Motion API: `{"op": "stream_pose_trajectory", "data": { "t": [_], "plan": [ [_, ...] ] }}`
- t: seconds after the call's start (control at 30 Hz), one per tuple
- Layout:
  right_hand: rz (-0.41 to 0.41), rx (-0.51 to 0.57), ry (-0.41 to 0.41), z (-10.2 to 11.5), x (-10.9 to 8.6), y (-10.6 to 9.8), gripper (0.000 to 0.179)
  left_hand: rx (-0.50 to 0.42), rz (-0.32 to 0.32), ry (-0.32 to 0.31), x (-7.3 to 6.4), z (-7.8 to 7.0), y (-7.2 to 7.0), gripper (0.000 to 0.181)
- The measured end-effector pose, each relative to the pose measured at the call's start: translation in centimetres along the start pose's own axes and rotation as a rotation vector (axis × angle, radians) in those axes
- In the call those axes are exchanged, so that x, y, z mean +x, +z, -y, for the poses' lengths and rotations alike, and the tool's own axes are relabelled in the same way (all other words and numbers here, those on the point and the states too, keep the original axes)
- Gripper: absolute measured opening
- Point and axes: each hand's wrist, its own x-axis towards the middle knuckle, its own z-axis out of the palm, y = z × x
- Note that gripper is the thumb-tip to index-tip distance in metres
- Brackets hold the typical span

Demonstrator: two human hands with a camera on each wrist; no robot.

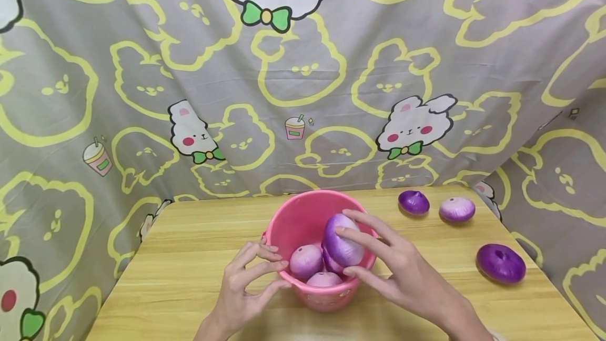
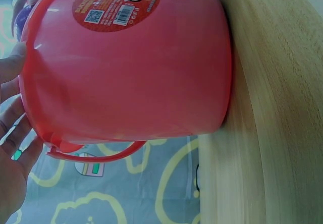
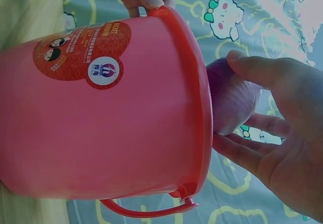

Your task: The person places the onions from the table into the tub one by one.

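Observation:
A purple and white onion [image 1: 347, 249] sits between the thumb and fingers of my right hand [image 1: 402, 259], over the mouth of a pink bucket [image 1: 326, 299]. In the right wrist view this onion [image 3: 234, 100] is at the bucket's rim, its lower end hidden behind it. My left hand [image 1: 246, 280] touches the bucket's left rim with spread, slightly bent fingers and thumb, as the left wrist view also shows along the rim [image 2: 31, 88]. Inside the bucket lie a pale purple onion [image 1: 305, 261], another pale one [image 1: 324, 279] near the front wall, and a darker one [image 1: 331, 262] partly covered.
On the wooden table [image 1: 189, 246], right of the bucket, lie a dark purple onion [image 1: 414, 202], a pale onion [image 1: 456, 209] and a flatter dark one [image 1: 501, 263]. A patterned grey curtain [image 1: 303, 83] hangs behind the table. The bucket's handle [image 3: 146, 213] hangs down its side.

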Motion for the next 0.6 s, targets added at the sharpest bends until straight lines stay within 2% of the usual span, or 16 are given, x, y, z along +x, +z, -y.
{"op": "stream_pose_trajectory", "data": {
  "t": [0.2,0.6],
  "plan": [
    [0.055,0.003,0.045,0.03,-0.30,0.21,0.053,0.003,0.000,0.004,-0.08,0.11,-0.04,0.020],
    [0.108,0.011,0.072,0.07,-0.37,0.44,0.058,0.006,-0.008,0.019,0.05,0.17,0.03,0.020]
  ]
}}
